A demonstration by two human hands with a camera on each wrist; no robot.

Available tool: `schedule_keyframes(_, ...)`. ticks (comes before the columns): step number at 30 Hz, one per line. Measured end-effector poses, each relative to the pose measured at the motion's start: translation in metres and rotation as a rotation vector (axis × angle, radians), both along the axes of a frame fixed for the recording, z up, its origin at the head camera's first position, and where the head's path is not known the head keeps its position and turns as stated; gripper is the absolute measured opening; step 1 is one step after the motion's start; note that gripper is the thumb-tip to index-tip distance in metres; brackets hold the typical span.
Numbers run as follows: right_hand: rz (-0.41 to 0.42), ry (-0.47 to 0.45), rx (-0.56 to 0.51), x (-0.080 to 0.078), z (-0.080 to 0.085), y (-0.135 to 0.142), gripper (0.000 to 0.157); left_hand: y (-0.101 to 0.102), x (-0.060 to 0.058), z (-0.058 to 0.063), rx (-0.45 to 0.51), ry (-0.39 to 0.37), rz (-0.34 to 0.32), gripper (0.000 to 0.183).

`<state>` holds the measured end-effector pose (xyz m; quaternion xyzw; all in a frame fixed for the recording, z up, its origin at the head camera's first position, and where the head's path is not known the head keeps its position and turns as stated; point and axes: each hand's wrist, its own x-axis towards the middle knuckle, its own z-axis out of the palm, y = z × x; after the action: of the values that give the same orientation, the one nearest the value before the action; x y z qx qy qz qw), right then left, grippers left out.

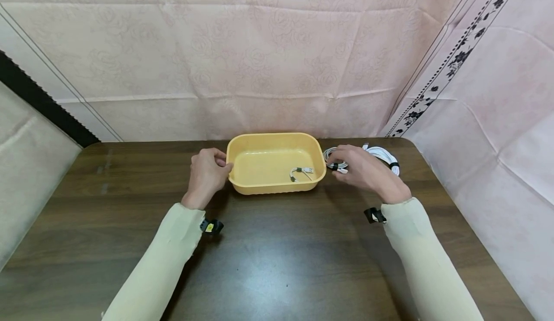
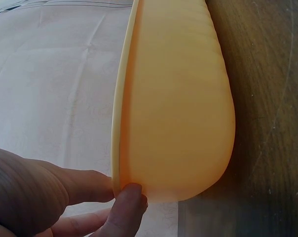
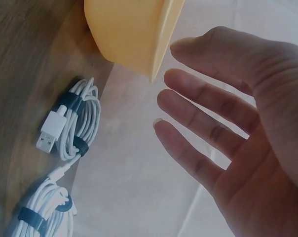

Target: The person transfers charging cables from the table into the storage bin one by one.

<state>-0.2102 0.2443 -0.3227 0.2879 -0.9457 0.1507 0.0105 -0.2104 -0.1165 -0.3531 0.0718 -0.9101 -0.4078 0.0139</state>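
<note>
A yellow plastic basin stands at the back of the table. My left hand pinches its left end; in the left wrist view the thumb and a finger grip the basin's rim. Inside the basin, towards its right end, lies a short white cable with a USB plug. My right hand hovers right of the basin, its fingers loosely extended and holding nothing. Near it lie two coiled cables: a grey-white one with a USB plug, and a white one, both bound with black straps.
The dark wooden table has its back edge against a pale patterned cloth. More cloth hangs along the right side. A black band runs down the cloth at the left.
</note>
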Motion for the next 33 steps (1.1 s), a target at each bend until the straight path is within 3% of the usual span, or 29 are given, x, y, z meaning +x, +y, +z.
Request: schedule_keyframes(33,-0.013,0.061,0.041,0.011,-0.006,0.024,0.024,0.000,0.000,-0.001,0.021,-0.004,-0.004,0.028)
